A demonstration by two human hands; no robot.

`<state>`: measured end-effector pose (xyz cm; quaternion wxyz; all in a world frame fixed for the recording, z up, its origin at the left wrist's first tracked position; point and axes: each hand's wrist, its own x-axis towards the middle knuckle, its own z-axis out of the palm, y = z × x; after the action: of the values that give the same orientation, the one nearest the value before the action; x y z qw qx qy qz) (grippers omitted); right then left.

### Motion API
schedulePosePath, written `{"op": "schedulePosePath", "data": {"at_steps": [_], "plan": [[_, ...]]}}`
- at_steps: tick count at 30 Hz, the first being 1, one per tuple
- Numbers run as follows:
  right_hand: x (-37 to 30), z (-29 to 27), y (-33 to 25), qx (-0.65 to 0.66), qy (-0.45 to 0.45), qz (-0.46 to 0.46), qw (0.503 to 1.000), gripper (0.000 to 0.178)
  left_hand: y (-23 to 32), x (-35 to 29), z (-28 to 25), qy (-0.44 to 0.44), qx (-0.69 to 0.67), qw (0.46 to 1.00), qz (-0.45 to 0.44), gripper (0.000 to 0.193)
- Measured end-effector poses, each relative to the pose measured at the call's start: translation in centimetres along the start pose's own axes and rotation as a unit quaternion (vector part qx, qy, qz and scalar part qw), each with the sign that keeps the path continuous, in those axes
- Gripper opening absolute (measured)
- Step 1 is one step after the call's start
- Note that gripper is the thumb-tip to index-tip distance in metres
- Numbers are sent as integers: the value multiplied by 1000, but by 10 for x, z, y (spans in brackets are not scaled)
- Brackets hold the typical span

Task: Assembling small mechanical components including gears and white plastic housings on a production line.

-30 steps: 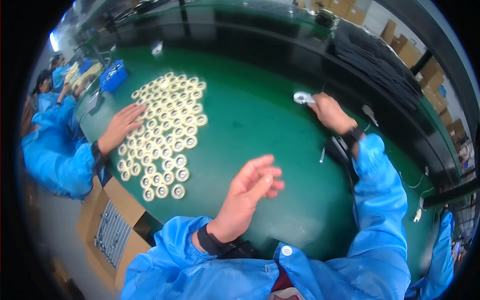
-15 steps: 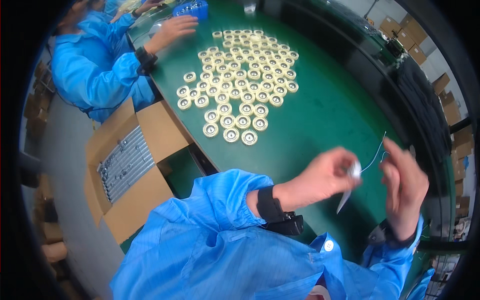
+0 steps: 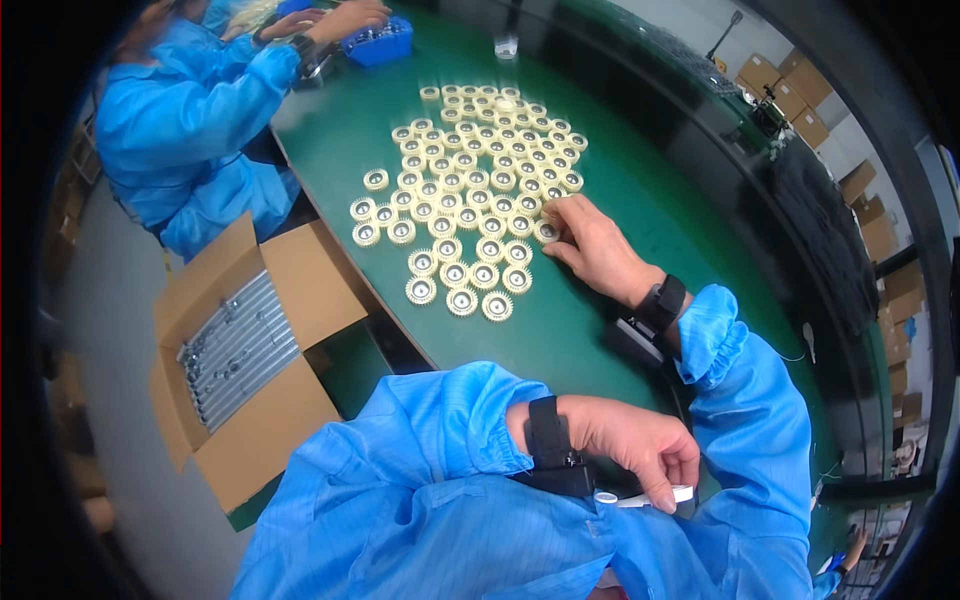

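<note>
Many cream plastic gears (image 3: pixel 485 275) with dark metal centres lie in a dense cluster across the green table. At the cluster's right edge my right hand (image 3: pixel 600 250) pinches one cream gear (image 3: pixel 546 231) between thumb and fingers, level with the others. My left hand (image 3: pixel 645 450) is closed close to my body, low in the view. It grips a small white object (image 3: pixel 682 494) with a flat, narrow white part beside it; the fingers cover much of it, and its kind cannot be made out.
An open cardboard box (image 3: pixel 270 440) with rows of small metal parts stands left of the table (image 3: pixel 520 345). A co-worker in blue (image 3: pixel 190 120) reaches to a blue bin (image 3: pixel 378 44) at the far left. A thin white item (image 3: pixel 808 342) with a cord lies at the right.
My right hand has left the thin wire by the white object and moved far left to a gear. My left hand has drawn back toward my body. The co-worker's hand has moved to the bin.
</note>
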<state>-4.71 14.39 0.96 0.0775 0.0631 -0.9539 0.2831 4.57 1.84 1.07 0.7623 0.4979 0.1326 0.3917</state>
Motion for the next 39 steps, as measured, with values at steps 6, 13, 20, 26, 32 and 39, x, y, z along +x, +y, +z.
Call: {"op": "schedulePosePath", "data": {"at_steps": [6,13,20,26,32,39], "plan": [[-10,-5,2,-56,52,-58,995,34,6,-1,1,-32,21,999,-12,43],[-111,-113,-14,273,133,160,939,30,17,-9,-4,127,-122,960,217,45],[-194,-118,-51,428,163,86,884,40,26,-1,-12,199,-262,894,303,67],[-204,-98,-45,474,255,67,840,40,19,7,-11,262,-235,891,286,66],[-203,-95,-59,424,255,70,866,35,14,1,-16,313,-179,882,304,44],[-198,-87,-48,334,212,86,914,33,14,0,-17,327,-147,886,294,41]]}}
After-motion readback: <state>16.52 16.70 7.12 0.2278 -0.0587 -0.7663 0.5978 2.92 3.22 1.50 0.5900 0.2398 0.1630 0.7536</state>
